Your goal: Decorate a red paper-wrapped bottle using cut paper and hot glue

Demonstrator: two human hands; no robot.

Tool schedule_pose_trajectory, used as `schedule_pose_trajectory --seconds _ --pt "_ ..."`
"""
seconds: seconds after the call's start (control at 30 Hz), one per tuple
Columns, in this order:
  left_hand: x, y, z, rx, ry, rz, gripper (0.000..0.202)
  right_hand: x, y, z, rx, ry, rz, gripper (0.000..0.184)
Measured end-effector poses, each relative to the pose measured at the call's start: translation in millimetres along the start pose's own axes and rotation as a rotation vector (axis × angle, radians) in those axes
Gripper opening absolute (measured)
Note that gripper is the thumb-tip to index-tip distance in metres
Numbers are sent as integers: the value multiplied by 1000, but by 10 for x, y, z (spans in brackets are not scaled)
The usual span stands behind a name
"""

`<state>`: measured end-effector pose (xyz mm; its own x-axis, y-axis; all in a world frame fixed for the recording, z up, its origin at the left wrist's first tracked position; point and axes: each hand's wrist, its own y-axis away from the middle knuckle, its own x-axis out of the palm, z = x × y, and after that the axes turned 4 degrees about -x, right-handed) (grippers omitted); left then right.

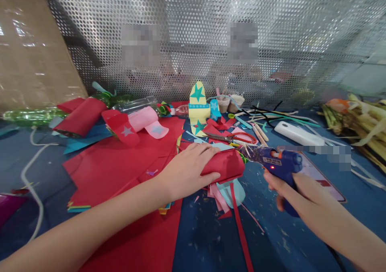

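Fingers curled over a red paper-wrapped bottle [227, 165], my left hand [193, 165] keeps it lying on its side on the blue table. The bottle's green neck shows at its right end. In my right hand [289, 187] is a blue glue gun [283, 161] with a small red light lit. Its nozzle, hung with strands of glue, points left near the bottle's neck; whether they touch I cannot tell. Below the bottle lie a light blue paper piece [233, 191] and a long red paper strip [241, 228]. Red-handled scissors [241, 137] rest just behind it.
Red paper sheets [120, 171] cover the left side. Behind them lie paper-wrapped bottles [83, 117] and a yellow paper piece with stars [199, 109]. A white power strip [298, 134] and dried husks [356, 123] are at right. A perforated metal panel [193, 15] stands behind.
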<state>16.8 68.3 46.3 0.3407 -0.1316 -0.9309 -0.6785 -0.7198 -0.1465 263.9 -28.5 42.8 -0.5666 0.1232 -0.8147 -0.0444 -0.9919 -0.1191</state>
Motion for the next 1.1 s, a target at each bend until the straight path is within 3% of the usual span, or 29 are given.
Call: schedule_pose_trajectory --seconds 0.33,0.6,0.83,1.03,1.1 --pt "7 -5 6 21 -26 -3 51 14 12 0 -23 -19 -4 48" --pt "-1 0 -1 26 -17 -9 50 57 -44 237 71 -132 59 50" --pt "-2 -2 1 18 -29 7 52 39 4 -8 -46 -62 20 46" --pt "-2 -8 -4 8 -59 22 52 -88 -19 -9 52 -20 -26 61" --pt "2 -10 2 2 -66 22 52 -121 22 -28 -1 31 -55 61"
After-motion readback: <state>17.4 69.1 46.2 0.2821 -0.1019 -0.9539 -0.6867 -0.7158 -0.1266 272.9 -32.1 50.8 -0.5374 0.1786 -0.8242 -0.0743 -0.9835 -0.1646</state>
